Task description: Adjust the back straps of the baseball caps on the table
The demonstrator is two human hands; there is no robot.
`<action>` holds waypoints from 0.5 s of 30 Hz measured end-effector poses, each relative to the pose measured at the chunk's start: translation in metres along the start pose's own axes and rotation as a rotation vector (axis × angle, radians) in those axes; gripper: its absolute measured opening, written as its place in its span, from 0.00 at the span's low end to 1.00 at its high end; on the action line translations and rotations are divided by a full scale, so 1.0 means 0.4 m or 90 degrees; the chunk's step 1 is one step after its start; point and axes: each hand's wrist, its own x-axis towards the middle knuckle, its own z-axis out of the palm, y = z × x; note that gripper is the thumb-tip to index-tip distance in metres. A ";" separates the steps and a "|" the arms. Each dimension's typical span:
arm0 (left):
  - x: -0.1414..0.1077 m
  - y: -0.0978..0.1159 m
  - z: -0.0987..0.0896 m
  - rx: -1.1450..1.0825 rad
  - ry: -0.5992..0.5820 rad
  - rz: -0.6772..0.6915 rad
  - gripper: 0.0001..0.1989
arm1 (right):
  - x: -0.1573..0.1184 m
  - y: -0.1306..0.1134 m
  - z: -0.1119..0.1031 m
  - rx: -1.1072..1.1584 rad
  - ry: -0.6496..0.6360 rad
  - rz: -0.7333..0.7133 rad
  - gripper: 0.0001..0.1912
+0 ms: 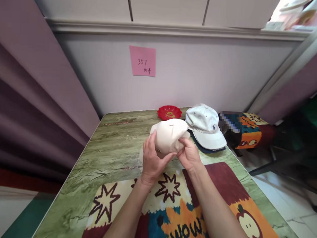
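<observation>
cream cap (168,135) above green wood-grain table (111,141)

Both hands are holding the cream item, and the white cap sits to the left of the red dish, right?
No, the head view shows the white cap to the right of the red dish. The left hand and right hand are indeed holding the cream item.

Your left hand (153,158) and right hand (190,154) are both bare, with rounded knuckles and slender, tapering fingers (150,143). Your wrists are narrow, and your left forearm (130,211) and right forearm (217,208) are bare as well, smooth in outline and broadening evenly toward the lower edge of your view. Your fingernails are too small to make out clearly.
</observation>
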 end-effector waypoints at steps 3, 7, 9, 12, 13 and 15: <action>0.016 -0.019 -0.017 -0.087 -0.011 -0.047 0.35 | 0.017 -0.026 -0.025 -0.035 0.021 -0.104 0.07; 0.051 -0.057 -0.042 -0.169 0.041 -0.225 0.26 | 0.021 -0.026 -0.056 -0.181 -0.021 -0.277 0.02; 0.062 -0.067 -0.051 -0.225 0.046 -0.286 0.26 | 0.020 -0.023 -0.072 -0.262 -0.055 -0.299 0.03; 0.071 -0.072 -0.067 -0.257 0.083 -0.275 0.25 | 0.017 -0.036 -0.091 -0.347 -0.119 -0.261 0.03; 0.074 -0.074 -0.073 -0.254 0.102 -0.266 0.25 | 0.016 -0.045 -0.095 -0.356 -0.152 -0.243 0.03; 0.079 -0.079 -0.089 -0.257 0.111 -0.287 0.27 | 0.011 -0.066 -0.095 -0.365 -0.236 -0.208 0.04</action>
